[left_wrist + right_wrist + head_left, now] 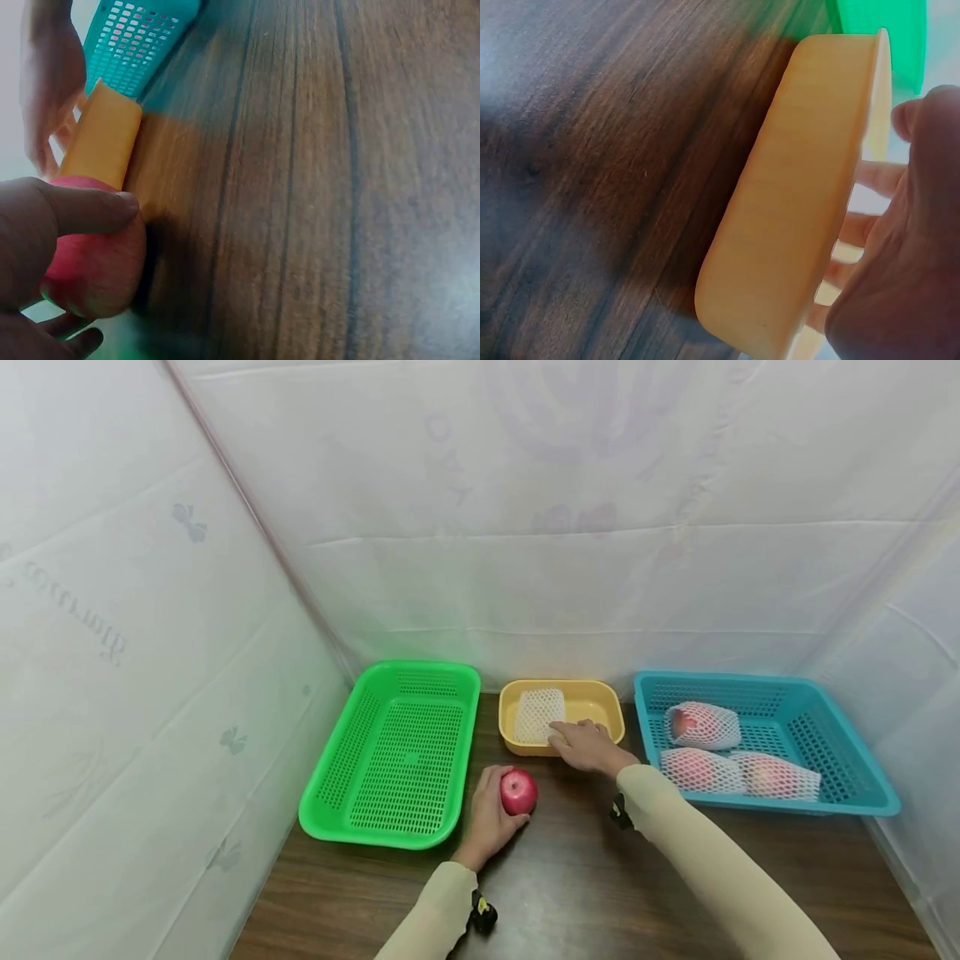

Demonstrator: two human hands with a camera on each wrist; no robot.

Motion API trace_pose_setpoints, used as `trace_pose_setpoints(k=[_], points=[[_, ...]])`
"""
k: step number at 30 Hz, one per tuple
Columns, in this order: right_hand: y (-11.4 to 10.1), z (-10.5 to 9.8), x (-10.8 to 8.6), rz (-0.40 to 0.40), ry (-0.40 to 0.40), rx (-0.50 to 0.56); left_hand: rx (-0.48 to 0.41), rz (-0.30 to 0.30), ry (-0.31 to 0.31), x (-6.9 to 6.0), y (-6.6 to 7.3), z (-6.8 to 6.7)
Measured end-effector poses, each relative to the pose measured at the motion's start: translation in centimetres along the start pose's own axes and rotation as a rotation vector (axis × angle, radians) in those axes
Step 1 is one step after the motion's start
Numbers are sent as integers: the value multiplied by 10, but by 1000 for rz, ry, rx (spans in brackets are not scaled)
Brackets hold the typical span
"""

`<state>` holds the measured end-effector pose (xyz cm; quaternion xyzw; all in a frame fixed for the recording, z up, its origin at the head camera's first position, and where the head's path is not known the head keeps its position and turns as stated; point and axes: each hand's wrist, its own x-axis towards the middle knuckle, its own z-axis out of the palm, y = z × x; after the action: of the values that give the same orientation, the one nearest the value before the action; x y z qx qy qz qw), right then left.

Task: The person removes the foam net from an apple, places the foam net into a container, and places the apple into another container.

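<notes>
My left hand [487, 820] grips a red apple [519, 792] on the table, in front of the small yellow basin. In the left wrist view the thumb lies across the apple [105, 274], with the other fingers on its far side. My right hand [587, 746] reaches over the near rim of the yellow basin [592, 699]. Its fingertips are at the edge of a white foam fruit net [540, 713] lying inside. The right wrist view shows those fingers spread beyond the wall of the basin [787, 195], their tips partly hidden.
A green plastic basket [411, 758] stands to the left, with nothing visible in it. On the right, a blue basket [787, 727] holds three fruits in white foam nets [702, 725]. White sheeting [570, 593] rises behind and at both sides of the brown wooden table [577, 868].
</notes>
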<state>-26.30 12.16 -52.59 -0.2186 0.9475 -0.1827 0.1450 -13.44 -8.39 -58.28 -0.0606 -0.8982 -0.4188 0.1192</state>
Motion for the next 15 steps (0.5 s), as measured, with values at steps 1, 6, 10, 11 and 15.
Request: trace_pose_setpoints(k=[1,6,10,11,15], points=[[0,1,0,12,0,-6,15,-2,1,0,1,0],[1,3,-4,80,13,-31,156,-6,2,1,8,0],[3,4,-8,110,22,-34,283,6,0,3,14,-2],[4,4,-9,113,22,-35,309,9,-5,4,16,-3],[6,5,-12,96,21,-42,424,-4,-65,9,24,-5]])
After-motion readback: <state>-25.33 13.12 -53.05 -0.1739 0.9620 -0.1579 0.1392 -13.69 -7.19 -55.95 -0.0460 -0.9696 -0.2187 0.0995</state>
